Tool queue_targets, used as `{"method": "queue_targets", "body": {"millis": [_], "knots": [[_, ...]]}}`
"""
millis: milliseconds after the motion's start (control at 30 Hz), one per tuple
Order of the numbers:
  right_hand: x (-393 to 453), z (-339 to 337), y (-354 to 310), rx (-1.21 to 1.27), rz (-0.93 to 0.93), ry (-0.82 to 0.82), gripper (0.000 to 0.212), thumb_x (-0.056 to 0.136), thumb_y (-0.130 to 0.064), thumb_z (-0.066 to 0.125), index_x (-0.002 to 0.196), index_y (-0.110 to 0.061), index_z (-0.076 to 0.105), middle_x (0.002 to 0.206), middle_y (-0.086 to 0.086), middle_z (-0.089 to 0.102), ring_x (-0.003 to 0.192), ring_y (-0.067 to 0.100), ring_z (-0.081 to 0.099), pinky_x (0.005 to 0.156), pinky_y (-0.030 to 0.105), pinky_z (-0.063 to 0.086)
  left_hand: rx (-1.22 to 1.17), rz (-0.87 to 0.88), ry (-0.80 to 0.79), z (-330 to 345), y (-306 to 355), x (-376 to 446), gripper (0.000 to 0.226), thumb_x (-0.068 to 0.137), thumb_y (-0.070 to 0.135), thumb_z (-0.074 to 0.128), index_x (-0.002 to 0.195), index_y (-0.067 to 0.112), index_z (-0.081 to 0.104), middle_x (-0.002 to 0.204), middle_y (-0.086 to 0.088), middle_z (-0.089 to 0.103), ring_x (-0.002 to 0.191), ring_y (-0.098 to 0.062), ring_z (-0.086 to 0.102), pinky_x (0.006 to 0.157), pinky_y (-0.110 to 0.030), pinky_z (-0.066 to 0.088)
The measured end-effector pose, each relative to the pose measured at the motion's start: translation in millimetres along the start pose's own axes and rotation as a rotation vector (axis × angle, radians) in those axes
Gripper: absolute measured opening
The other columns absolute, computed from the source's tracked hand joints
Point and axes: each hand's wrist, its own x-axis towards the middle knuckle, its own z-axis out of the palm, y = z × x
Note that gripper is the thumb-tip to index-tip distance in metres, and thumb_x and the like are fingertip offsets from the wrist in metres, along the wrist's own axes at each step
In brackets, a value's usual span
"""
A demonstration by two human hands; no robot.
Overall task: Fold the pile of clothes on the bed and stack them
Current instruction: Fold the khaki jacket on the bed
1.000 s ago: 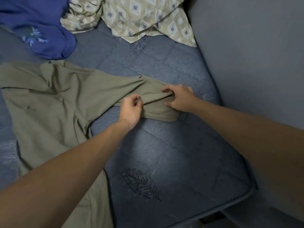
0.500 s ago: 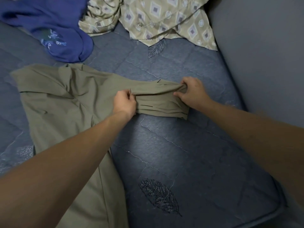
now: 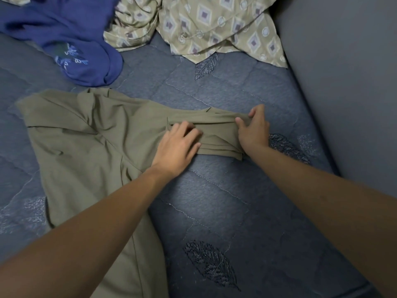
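Olive-green cloth garment [image 3: 90, 134]: early, sleeve folding; left hand [image 3: 178, 145] presses flat, right hand [image 3: 253, 130] pinches the cuff.
Left: blue garment [image 3: 64, 29], patterned beige shirt [image 3: 214, 24] unfolded at the top; no stack.

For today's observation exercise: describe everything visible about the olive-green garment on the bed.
The olive-green garment is plain, thin, soft-looking cloth, creased and spread on the blue quilted mattress. One narrow part is folded into layers. The left hand rests flat on that fold; the right hand pinches its far end.

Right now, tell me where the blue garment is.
In the head view the blue garment lies crumpled at the top left of the bed, left of the patterned cloth and behind the olive garment.
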Motion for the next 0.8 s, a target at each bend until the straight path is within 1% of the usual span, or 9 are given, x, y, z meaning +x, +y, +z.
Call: {"method": "queue_targets", "body": {"millis": [67, 167, 267, 300, 367, 500, 667, 733, 800], "knots": [[-4, -1, 6, 0.023, -0.088, -0.038, 0.027, 0.095, -0.014, 0.068, 0.094, -0.015, 0.041, 0.080, -0.011, 0.043, 0.071, 0.012, 0.040, 0.068, 0.033, 0.032, 0.009, -0.108, -0.052, 4, -9, 10, 0.051, 0.101, 0.044, 0.059, 0.149, 0.028, 0.051, 0.154, -0.006, 0.042, 0.137, -0.029, 0.041, 0.106, -0.049, 0.042], [-11, -6, 17, 0.033, -0.156, -0.153, 0.026, 0.088, -0.012, 0.074, 0.086, -0.017, 0.049, 0.087, -0.002, 0.053, 0.077, 0.012, 0.045, 0.072, 0.028, 0.038, 0.060, -0.163, -0.199, 9, -25, 20, 0.079, 0.096, 0.064, 0.053, 0.164, 0.040, 0.021, 0.174, -0.002, 0.010, 0.160, -0.025, 0.010, 0.129, -0.049, 0.013], [-13, -12, 22, -0.002, -0.182, -0.310, 0.023, 0.081, -0.013, 0.083, 0.098, -0.020, 0.069, 0.113, 0.006, 0.062, 0.103, 0.013, 0.054, 0.093, 0.019, 0.040, 0.113, -0.175, -0.298, 10, -43, 20, 0.101, 0.082, 0.092, 0.032, 0.165, 0.044, -0.002, 0.175, 0.005, -0.013, 0.161, -0.019, -0.013, 0.130, -0.051, -0.002], [-11, -15, 23, -0.013, -0.183, -0.351, 0.031, 0.080, -0.011, 0.085, 0.107, -0.020, 0.073, 0.119, 0.006, 0.060, 0.110, 0.012, 0.053, 0.096, 0.013, 0.037, 0.141, -0.163, -0.306, 11, -47, 18, 0.109, 0.077, 0.098, 0.026, 0.165, 0.044, -0.006, 0.174, 0.006, -0.016, 0.161, -0.020, -0.015, 0.130, -0.052, -0.003], [-2, -21, 22, -0.027, -0.175, -0.388, 0.043, 0.079, -0.006, 0.087, 0.118, -0.017, 0.074, 0.120, 0.007, 0.057, 0.110, 0.014, 0.054, 0.096, 0.014, 0.038, 0.188, -0.141, -0.292, 11, -55, 12, 0.119, 0.070, 0.106, 0.019, 0.165, 0.041, -0.010, 0.174, 0.004, -0.018, 0.161, -0.021, -0.014, 0.130, -0.053, -0.002], [7, -27, 22, -0.056, -0.153, -0.397, 0.050, 0.081, -0.002, 0.086, 0.128, -0.012, 0.071, 0.111, 0.001, 0.051, 0.096, 0.010, 0.050, 0.080, 0.002, 0.035, 0.226, -0.117, -0.261, 7, -65, -2, 0.119, 0.070, 0.107, 0.012, 0.165, 0.040, -0.011, 0.175, 0.002, -0.015, 0.162, -0.023, -0.011, 0.130, -0.055, 0.002], [-1, -28, 15, 0.085, -0.055, -0.397, 0.062, 0.079, 0.004, 0.083, 0.136, -0.013, 0.067, 0.127, 0.009, 0.058, 0.118, 0.023, 0.060, 0.103, 0.023, 0.047, 0.232, -0.150, -0.287, 3, -57, -13, 0.104, 0.081, 0.097, 0.013, 0.164, 0.040, -0.016, 0.174, -0.002, -0.019, 0.161, -0.025, -0.015, 0.130, -0.054, 0.000], [-5, -32, 7, 0.166, 0.002, -0.383, 0.063, 0.078, 0.004, 0.082, 0.135, -0.016, 0.068, 0.134, 0.009, 0.061, 0.125, 0.021, 0.059, 0.112, 0.031, 0.047, 0.225, -0.180, -0.261, 1, -49, -19, 0.099, 0.089, 0.088, 0.022, 0.166, 0.034, -0.010, 0.174, -0.005, -0.017, 0.161, -0.026, -0.014, 0.130, -0.052, -0.001], [-9, -35, -3, 0.212, 0.025, -0.370, 0.059, 0.079, 0.003, 0.082, 0.133, -0.018, 0.070, 0.137, 0.007, 0.062, 0.127, 0.019, 0.059, 0.111, 0.036, 0.049, 0.199, -0.191, -0.202, -3, -40, -26, 0.096, 0.094, 0.077, 0.034, 0.168, 0.025, 0.003, 0.175, -0.006, -0.012, 0.161, -0.025, -0.012, 0.131, -0.048, -0.003]]}}
